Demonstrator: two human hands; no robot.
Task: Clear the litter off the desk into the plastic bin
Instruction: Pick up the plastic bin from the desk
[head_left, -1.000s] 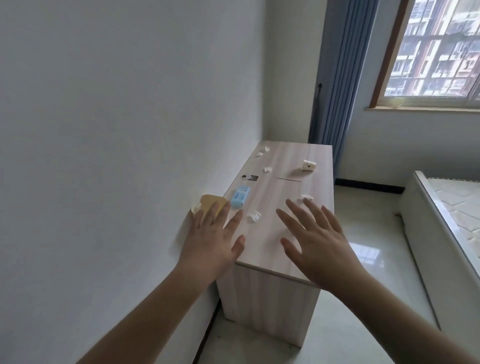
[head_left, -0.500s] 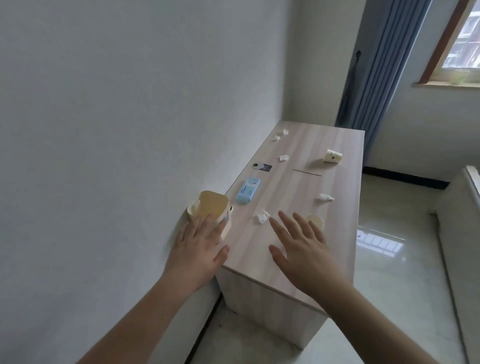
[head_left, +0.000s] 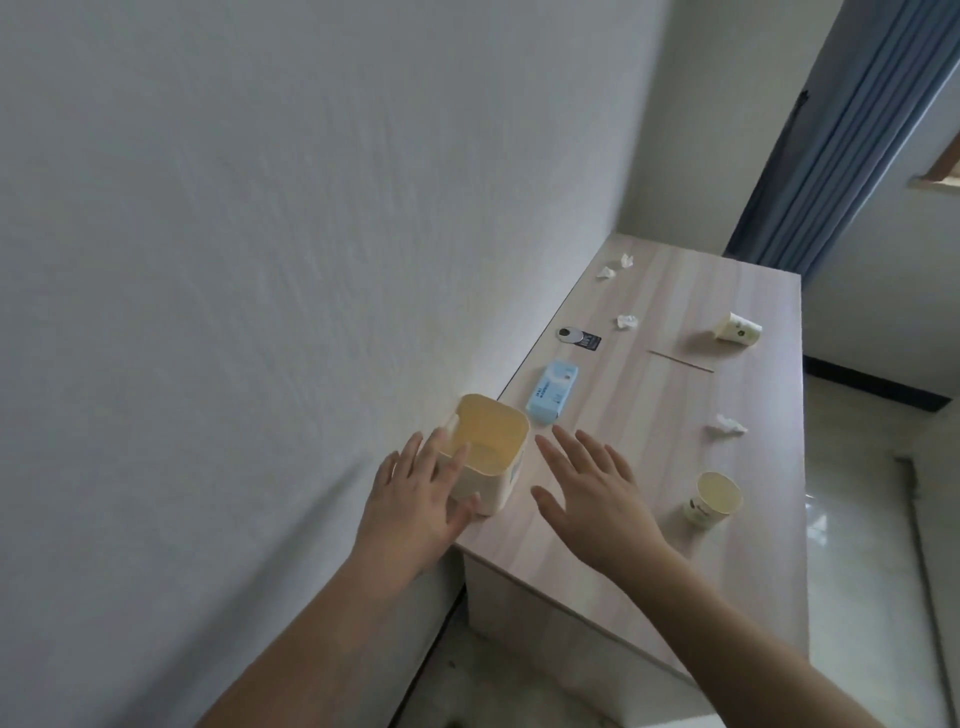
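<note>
Presently, at the desk's (head_left: 649, 467) near left corner, against the wall (head_left: 260, 260), stood the plastic bin (head_left: 498, 457), cream-coloured, upright, mouth open. The left hand (head_left: 421, 499) lay spread on the bin's near side, fingers (head_left: 452, 467) loosely splayed up its wall toward the rim and thumb at its lower front; not clenched, contact appearing light. The right hand (head_left: 592, 493) hovered flat over the desk just right of the bin, fingers apart, palm down, holding nothing; whether it touched the surface could not be told.

Litter on the desk: an upright paper cup (head_left: 714, 499) near the right edge; a tipped paper cup (head_left: 737, 328) farther along that edge; crumpled tissue (head_left: 727, 425) between them; three more tissue scraps (head_left: 627, 321) toward the far left; a thin stick (head_left: 680, 360) mid-desk. Also a blue tissue packet (head_left: 552, 397) just beyond the bin, and a dark tag (head_left: 579, 338) by the left edge.
</note>
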